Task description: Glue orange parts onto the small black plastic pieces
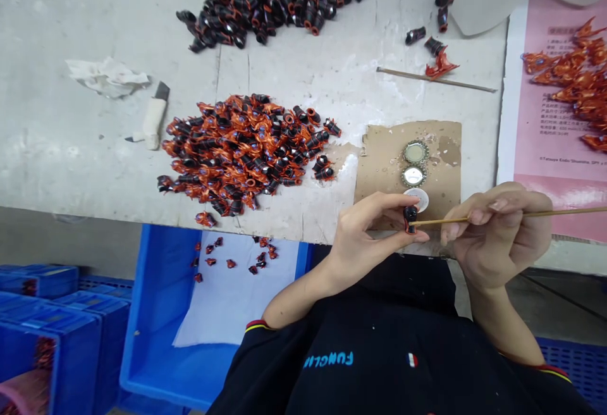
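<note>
My left hand (pixel 365 231) pinches a small black piece with an orange rim (pixel 410 219) between thumb and fingers, near the table's front edge. My right hand (pixel 497 231) is closed round a thin wooden stick (pixel 559 213), whose tip touches the small piece. Just behind the hands lies a brown cardboard scrap (pixel 379 162) carrying three bottle caps (pixel 414 176); the nearest one is partly hidden by my fingers.
A heap of black-and-orange pieces (pixel 241 149) lies left of the cardboard, a heap of black pieces (pixel 270 0) at the back. Orange pieces (pixel 576 80) rest on a pink sheet at right. A box cutter (pixel 154 121), crumpled tissue (pixel 107 76), another stick (pixel 436 78). Blue crate (pixel 161 314) below the table.
</note>
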Demonstrator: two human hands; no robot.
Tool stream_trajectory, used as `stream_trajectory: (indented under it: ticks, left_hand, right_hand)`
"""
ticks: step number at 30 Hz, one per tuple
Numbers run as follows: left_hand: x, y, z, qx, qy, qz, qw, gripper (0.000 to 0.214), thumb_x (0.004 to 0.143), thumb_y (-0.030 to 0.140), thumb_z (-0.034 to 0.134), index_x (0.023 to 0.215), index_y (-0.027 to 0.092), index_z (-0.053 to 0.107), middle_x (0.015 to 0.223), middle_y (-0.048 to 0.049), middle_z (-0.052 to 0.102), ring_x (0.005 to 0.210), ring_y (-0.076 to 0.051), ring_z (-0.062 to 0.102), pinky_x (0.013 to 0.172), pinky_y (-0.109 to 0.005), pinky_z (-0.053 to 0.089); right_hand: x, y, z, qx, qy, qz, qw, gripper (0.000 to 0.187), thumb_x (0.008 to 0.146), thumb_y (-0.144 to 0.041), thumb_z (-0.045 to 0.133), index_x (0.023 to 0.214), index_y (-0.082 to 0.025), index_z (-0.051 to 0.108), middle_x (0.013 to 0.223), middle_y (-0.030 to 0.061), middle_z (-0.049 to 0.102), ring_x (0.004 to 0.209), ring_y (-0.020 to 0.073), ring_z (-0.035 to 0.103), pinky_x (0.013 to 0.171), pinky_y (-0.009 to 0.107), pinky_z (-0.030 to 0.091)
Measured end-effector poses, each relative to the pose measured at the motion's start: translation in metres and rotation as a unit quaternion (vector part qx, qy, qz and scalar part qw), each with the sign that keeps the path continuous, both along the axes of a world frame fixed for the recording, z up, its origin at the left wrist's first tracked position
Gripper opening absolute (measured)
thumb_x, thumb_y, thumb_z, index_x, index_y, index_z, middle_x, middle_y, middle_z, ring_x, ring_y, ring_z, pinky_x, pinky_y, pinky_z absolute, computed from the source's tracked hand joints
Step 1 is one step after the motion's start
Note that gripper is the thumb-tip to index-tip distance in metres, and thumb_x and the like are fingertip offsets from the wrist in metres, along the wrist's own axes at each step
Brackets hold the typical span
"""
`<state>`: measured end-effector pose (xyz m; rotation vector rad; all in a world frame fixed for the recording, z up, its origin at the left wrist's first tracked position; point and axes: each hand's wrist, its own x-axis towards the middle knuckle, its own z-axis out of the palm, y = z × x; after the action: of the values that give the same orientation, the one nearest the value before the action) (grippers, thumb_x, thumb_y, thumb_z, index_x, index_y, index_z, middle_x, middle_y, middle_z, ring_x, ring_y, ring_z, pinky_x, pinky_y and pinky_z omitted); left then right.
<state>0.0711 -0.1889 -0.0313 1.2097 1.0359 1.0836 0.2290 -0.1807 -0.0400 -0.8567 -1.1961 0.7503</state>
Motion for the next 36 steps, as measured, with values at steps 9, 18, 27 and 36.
stream_trajectory:
  ticks: [9, 18, 27, 36]
  left_hand:
    - [0.0029, 0.0018, -0.0013, 0.021, 0.008, 0.014, 1.0, 0.034, 0.076, 0.031, 0.086, 0.105, 0.018, 0.073, 0.092, -0.0024, 0.076, 0.075, -0.01, 0.074, 0.072, -0.016, 0.064]
    - [0.0023, 0.0028, -0.0026, 0.014, 0.033, 0.021, 0.999, 0.036, 0.079, 0.04, 0.083, 0.106, 0.019, 0.073, 0.092, -0.0034, 0.075, 0.076, -0.013, 0.075, 0.071, -0.02, 0.065]
    - [0.0027, 0.003, -0.0002, 0.021, 0.032, 0.024, 0.999, 0.033, 0.079, 0.039, 0.083, 0.103, 0.019, 0.072, 0.091, -0.0031, 0.074, 0.075, -0.012, 0.074, 0.069, -0.02, 0.065]
    - [0.0016, 0.0036, -0.0013, 0.026, 0.037, 0.029, 0.999, 0.034, 0.078, 0.038, 0.084, 0.104, 0.019, 0.072, 0.092, -0.0034, 0.074, 0.076, -0.012, 0.074, 0.071, -0.021, 0.065]
  right_hand:
    - [-0.0001, 0.0001, 0.0003, 0.008, 0.021, 0.006, 1.0, 0.018, 0.101, -0.019, 0.053, 0.104, -0.022, 0.07, 0.074, -0.0036, 0.055, 0.047, 0.0061, 0.051, 0.039, 0.019, 0.05]
    - [-0.0013, 0.0013, 0.0012, 0.013, 0.002, -0.004, 1.0, 0.019, 0.1, -0.019, 0.053, 0.104, -0.025, 0.071, 0.07, -0.0037, 0.054, 0.044, 0.0075, 0.051, 0.033, 0.021, 0.046]
    - [-0.0005, 0.0004, 0.0005, 0.011, -0.017, -0.01, 1.0, 0.016, 0.1, -0.02, 0.054, 0.102, -0.024, 0.07, 0.071, -0.0034, 0.056, 0.045, 0.0082, 0.052, 0.034, 0.022, 0.047]
    - [-0.0024, 0.0012, 0.0007, 0.001, 0.0, -0.014, 1.0, 0.016, 0.1, -0.022, 0.054, 0.1, -0.025, 0.07, 0.07, -0.0046, 0.052, 0.043, 0.0069, 0.05, 0.034, 0.02, 0.048]
